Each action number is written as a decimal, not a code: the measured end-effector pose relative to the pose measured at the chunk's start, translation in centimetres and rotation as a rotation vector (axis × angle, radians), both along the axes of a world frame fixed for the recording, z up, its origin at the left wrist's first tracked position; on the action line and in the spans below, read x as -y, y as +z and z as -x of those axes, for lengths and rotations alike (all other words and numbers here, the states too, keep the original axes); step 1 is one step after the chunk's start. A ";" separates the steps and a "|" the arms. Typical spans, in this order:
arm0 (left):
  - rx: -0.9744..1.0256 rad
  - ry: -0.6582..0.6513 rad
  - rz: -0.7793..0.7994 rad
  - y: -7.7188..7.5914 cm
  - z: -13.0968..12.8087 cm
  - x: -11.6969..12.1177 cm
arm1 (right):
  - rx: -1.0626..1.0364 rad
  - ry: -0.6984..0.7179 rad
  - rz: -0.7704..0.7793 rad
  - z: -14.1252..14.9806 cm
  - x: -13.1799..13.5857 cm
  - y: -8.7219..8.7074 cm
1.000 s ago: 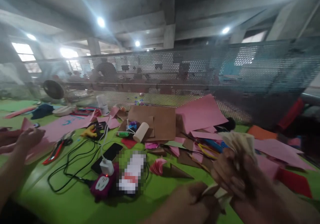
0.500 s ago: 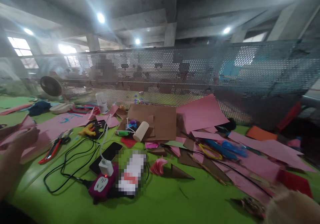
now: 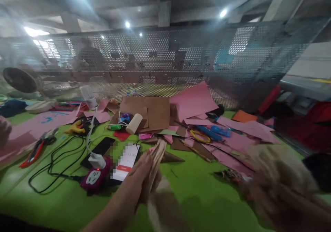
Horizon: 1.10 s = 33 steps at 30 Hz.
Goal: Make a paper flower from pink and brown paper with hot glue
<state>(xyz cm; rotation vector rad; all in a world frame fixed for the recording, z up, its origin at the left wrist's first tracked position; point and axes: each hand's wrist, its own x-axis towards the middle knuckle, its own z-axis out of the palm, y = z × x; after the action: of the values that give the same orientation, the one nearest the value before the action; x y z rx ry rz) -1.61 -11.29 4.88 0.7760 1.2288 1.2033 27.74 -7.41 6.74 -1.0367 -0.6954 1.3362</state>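
My left hand (image 3: 142, 173) is over the table in front of the phone, closed around a folded strip of beige cloth-like material (image 3: 157, 156) whose loose end hangs toward me. On the right, my right hand (image 3: 269, 197) is smeared by motion. It appears closed on a second crumpled beige piece (image 3: 281, 166) of the same look. A brown paper cone (image 3: 172, 157) lies just beyond my left hand. Close to my right hand is a small dark, patterned bundle (image 3: 230, 175), too blurred to name.
A purple power strip (image 3: 97, 176) with a white charger (image 3: 97, 161), black cables and two phones (image 3: 126, 161) lies left. Scissors (image 3: 34, 152), pink paper (image 3: 193, 102), brown cardboard (image 3: 157, 113) and a beige roll (image 3: 134, 123) cover the back. Another person's hand (image 3: 3, 132) shows far left.
My view has turned right and down. My left hand has come into the middle with the beige strip. The beige piece at lower right has risen, and my right hand now shows.
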 end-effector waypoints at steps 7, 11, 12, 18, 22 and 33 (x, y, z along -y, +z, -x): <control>0.228 -0.158 -0.166 0.2 -3.7 -3.0 | 0.165 0.473 -0.166 8.3 -1.8 -0.5; 0.109 -0.259 -0.328 0.1 -4.7 -2.4 | 0.134 0.614 -0.232 10.8 -2.4 -1.3; 0.093 -0.291 -0.338 -0.1 -4.7 -2.3 | 0.107 0.594 -0.204 11.0 -2.5 -1.5; -0.037 -0.424 -0.247 -1.6 -3.7 -2.5 | -0.019 0.329 -0.135 10.2 -3.5 -2.3; -0.110 -0.511 -0.257 -1.7 -3.6 -2.5 | -0.114 0.193 -0.138 10.2 -3.8 -2.0; -0.250 -0.572 -0.143 -1.8 -3.5 -1.9 | -0.332 0.436 -0.092 11.3 -2.4 0.2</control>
<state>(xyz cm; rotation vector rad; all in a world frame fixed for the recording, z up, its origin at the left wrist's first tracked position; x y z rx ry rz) 1.86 -9.44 3.12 1.3118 1.0204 0.7400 16.49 -4.98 6.90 -0.5831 -0.7455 1.7836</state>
